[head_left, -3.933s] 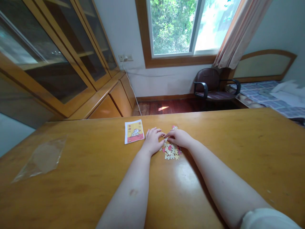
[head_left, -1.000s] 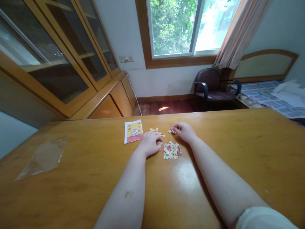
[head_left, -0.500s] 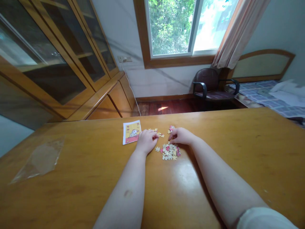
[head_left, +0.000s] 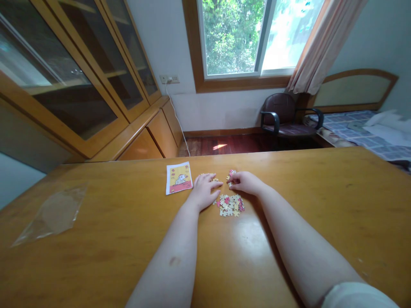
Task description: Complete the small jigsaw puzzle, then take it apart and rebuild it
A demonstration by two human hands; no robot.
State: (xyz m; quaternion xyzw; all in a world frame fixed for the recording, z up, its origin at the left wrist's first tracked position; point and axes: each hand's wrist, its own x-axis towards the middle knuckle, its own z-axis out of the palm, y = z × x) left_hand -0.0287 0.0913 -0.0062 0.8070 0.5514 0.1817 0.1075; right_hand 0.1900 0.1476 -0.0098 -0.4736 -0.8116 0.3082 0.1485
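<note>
My left hand [head_left: 204, 191] lies palm down with its fingers spread, partly covering yellowish puzzle pieces [head_left: 215, 180] beneath and beyond it. My right hand [head_left: 246, 183] has its fingertips closed on a small puzzle piece [head_left: 230, 184], close to a little group of pink and white pieces [head_left: 232, 172]. Nearer to me, between the two hands, is a pile of loose puzzle pieces [head_left: 230, 205] in white, yellow and pink. Left of my left hand rests a picture card [head_left: 179, 179] with a white cartoon animal on yellow and pink.
A clear plastic bag [head_left: 53, 211] lies flat at the left of the wooden table [head_left: 128, 222]. Beyond the far edge stand a dark armchair [head_left: 282, 113] and a bed [head_left: 359, 124]. A glass-door cabinet [head_left: 96, 85] is at the left, a window [head_left: 234, 38] ahead.
My left hand has shifted slightly right and toward me, its curled fingers now spread. My right fingertips have moved up from the pile to the small pink and white group.
</note>
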